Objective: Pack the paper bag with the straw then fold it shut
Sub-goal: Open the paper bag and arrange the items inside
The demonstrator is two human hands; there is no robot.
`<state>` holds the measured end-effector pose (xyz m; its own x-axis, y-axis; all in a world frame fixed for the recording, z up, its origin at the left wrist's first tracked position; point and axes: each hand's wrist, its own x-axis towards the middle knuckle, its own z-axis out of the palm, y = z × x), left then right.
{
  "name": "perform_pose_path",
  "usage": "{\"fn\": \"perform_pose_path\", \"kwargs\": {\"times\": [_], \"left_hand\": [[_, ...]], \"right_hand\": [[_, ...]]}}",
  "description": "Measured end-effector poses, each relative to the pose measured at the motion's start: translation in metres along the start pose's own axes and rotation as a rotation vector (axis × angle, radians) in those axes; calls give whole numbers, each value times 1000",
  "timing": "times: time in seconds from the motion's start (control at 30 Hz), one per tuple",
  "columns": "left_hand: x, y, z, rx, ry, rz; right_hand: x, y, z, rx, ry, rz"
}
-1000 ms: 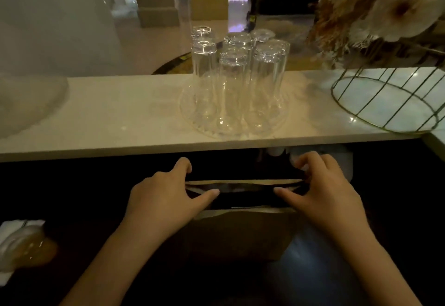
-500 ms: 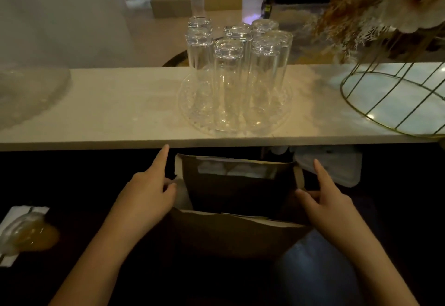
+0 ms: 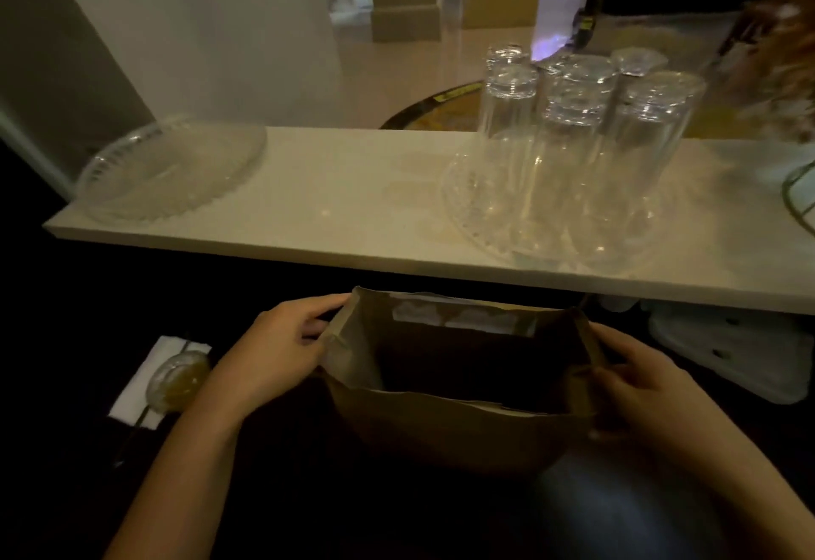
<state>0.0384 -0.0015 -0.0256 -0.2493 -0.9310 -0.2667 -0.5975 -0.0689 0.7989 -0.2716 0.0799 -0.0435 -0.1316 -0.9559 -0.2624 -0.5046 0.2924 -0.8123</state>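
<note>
Since a moment ago my view swung left; paper bag [image 3: 450,423], lower centre, gapes wider, left hand [image 3: 273,352] and right hand [image 3: 648,387] fingers pinching its side edges. No straw visible; tugging harder could tear it

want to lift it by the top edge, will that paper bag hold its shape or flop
The paper bag probably flops: its near rim sags and looks torn. It likely weighs little, since its thin walls stand open only while the left hand and right hand spread them. Contents are too dark to judge.

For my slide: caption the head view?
Both hands hold a paper bag open below a shelf.
</note>
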Motion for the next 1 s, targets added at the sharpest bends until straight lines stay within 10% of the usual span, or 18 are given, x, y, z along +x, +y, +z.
{"fn": "perform_pose_path", "kwargs": {"times": [0.57, 0.8, 1.0], "left_hand": [[6, -114, -142, -115, 58, -38], [29, -208, -148, 731, -178, -5], [43, -258, -138, 890, -358, 12]], "right_hand": [[47, -90, 124, 88, -163, -150], [30, -91, 136, 284, -126, -46], [21, -93, 143, 241, -63, -53]]}}
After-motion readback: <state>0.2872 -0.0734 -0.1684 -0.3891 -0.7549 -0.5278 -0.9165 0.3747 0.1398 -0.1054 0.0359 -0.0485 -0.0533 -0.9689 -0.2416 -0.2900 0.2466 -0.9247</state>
